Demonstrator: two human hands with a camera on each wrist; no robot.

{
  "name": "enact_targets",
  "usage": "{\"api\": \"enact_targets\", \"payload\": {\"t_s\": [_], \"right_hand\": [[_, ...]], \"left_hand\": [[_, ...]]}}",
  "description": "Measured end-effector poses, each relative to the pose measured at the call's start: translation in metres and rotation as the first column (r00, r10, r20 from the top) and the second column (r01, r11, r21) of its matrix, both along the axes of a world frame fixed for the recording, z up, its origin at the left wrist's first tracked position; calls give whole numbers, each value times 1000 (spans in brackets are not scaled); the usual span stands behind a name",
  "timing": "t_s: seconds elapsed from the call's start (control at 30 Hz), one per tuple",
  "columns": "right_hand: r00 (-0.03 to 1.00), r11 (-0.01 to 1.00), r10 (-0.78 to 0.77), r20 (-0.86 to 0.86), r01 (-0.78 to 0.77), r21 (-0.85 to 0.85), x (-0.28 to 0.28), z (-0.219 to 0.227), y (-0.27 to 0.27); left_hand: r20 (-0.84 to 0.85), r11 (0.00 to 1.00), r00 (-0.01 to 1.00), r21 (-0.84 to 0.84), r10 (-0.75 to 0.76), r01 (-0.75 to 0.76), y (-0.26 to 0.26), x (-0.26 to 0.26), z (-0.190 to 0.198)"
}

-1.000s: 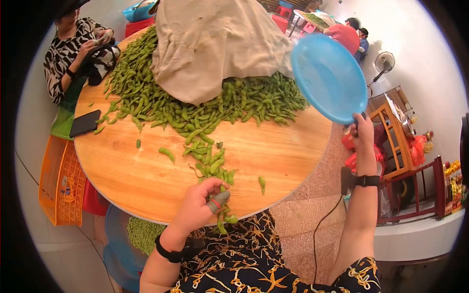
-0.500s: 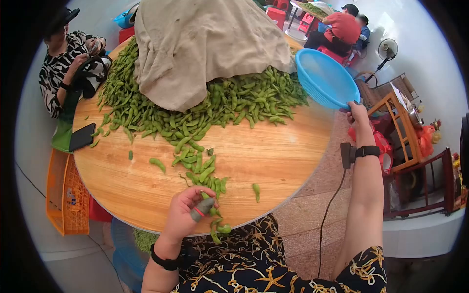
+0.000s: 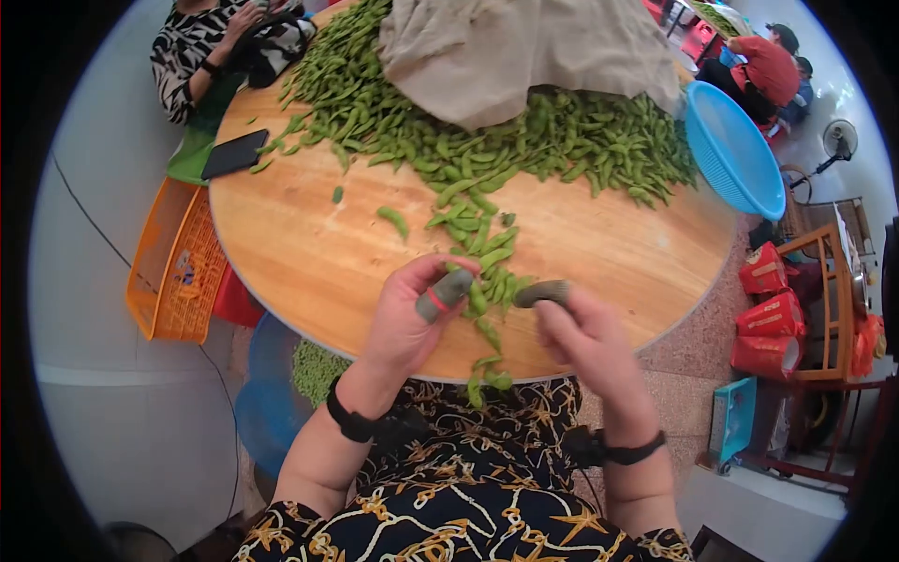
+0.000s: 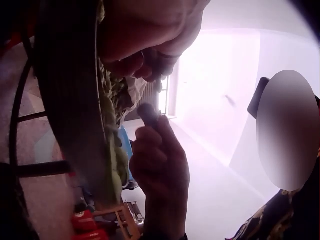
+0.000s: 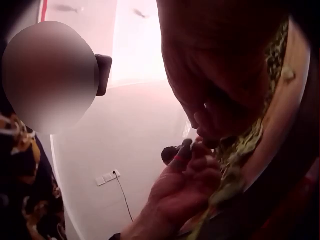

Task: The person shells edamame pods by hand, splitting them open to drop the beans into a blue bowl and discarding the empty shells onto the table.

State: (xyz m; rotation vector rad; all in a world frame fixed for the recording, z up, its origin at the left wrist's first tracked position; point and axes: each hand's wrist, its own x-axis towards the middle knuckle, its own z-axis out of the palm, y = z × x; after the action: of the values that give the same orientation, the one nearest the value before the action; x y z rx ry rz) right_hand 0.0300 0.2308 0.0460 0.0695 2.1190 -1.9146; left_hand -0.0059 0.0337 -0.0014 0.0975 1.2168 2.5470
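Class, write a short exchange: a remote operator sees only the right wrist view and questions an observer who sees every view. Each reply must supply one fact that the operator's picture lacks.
Operator: My right wrist view shows the left hand and green pods. What is at the right edge of the table?
Observer: In the head view, a blue basket is there, next to the heap of pods.
Operator: And below the table, on the person's left?
Observer: The head view shows pale green beans in a blue basin there.
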Motion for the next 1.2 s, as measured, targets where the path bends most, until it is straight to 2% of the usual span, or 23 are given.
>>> {"api": "enact_targets", "payload": {"t_s": [0.07, 0.13, 0.2, 0.27, 0.37, 0.6, 0.67, 0.7, 0.77, 0.8, 0.83, 0.87, 0.9, 0.97, 1.0, 1.03, 1.07, 1.1, 1.13, 1.17, 1.2], "right_hand": [[998, 998, 51, -40, -53, -46, 0, -11, -24], [977, 973, 164, 138, -137, -186, 0, -14, -35], [973, 963, 178, 148, -142, -231, 1, -14, -42], [967, 938, 143, 210, -64, -342, 1, -14, -44], [965, 940, 175, 196, -104, -324, 0, -16, -45], [947, 908, 225, 228, -119, -403, -2, -16, -44], [957, 952, 223, 183, -174, -251, -5, -19, -44], [956, 949, 234, 180, -185, -254, -6, -19, -44], [937, 906, 274, 219, -175, -385, -5, -19, -44], [934, 904, 284, 217, -185, -386, -5, -17, -44], [907, 848, 326, 266, -156, -507, -3, -13, -45], [875, 779, 371, 311, -111, -617, -3, -12, -46], [873, 779, 375, 312, -115, -616, -5, -12, -47], [934, 868, 264, 242, -121, -481, -10, -14, -50], [934, 872, 260, 244, -119, -475, -11, -17, -51], [988, 978, 137, 69, -124, -170, -13, -21, -53], [987, 988, 71, -143, -50, 143, -15, -25, -55], [936, 962, 83, -342, 14, 272, -16, -28, -56], [936, 961, 85, -343, 14, 277, -18, -30, -54], [942, 940, 105, -320, 11, 340, -20, -30, -52], [947, 916, 124, -295, 5, 401, -22, -30, -51]], "left_hand": [[-22, 1000, 1000, 11, 19, -18, 0, 3, -1], [-71, 995, 996, -81, 60, -66, 0, 6, 1], [-104, 989, 990, -98, 96, -107, -1, 7, -1], [-202, 950, 970, -251, 136, -186, -2, 8, 1], [-263, 918, 957, -336, 124, -211, -4, 10, 5], [-238, 925, 961, -314, 143, -215, -5, 12, 3], [-311, 880, 942, -401, 130, -253, -5, 14, 2], [-314, 876, 939, -403, 139, -264, -6, 13, 4], [-321, 954, 947, -281, 13, -108, -11, 13, 9], [-323, 952, 946, -282, 22, -118, -14, 12, 6], [-234, 995, 970, -91, -72, 52, -18, 9, 0], [-165, 971, 969, 119, -185, 205, -20, 8, -4], [-164, 972, 970, 120, -180, 200, -20, 8, -2], [-40, 992, 998, 113, -44, 48, -14, 6, 3], [-40, 991, 998, 120, -46, 50, -11, 5, -1], [-155, 998, 987, -47, 36, -44, -8, 4, -7], [-280, 967, 955, -200, 97, -157, -5, 2, -10], [-282, 968, 954, -194, 98, -157, -5, 2, -8], [-286, 892, 956, -410, 70, -188, -8, 3, -4], [-284, 767, 958, -605, 43, -213, -9, 4, -2], [-284, 769, 958, -602, 45, -215, -10, 3, -1]]}}
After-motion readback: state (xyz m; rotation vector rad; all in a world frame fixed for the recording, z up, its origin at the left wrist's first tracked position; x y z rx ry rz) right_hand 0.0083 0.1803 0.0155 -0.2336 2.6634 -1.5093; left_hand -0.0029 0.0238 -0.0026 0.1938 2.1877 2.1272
